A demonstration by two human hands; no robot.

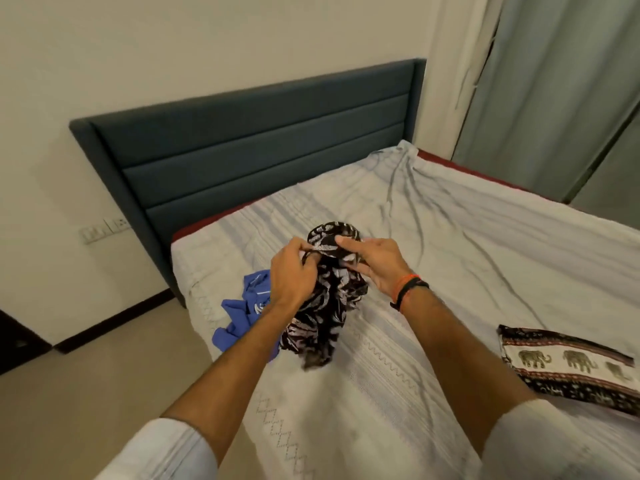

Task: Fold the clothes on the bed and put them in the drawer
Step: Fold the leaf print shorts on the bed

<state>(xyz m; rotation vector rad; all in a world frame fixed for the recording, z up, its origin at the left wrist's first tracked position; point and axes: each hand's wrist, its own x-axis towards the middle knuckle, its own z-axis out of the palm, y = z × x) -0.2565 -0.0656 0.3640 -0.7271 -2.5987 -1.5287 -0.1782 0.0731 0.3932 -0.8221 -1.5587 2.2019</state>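
Left hand (292, 271) and right hand (375, 265) both pinch crumpled black-and-white leaf-print garment (325, 306) above pale striped bedsheet (450, 237); blue shirt (242, 313) beside garment.

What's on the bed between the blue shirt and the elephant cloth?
In the head view, the black-and-white patterned garment hangs there, gripped by the left hand and right hand; past it lies bare bedsheet.

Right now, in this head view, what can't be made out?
- Drawer: nowhere in the head view.
- Black patterned garment: bunched between left hand and right hand; its type is unclear.
- Blue garment: partly behind the left arm.
- Elephant-print cloth: cut off by the right edge.
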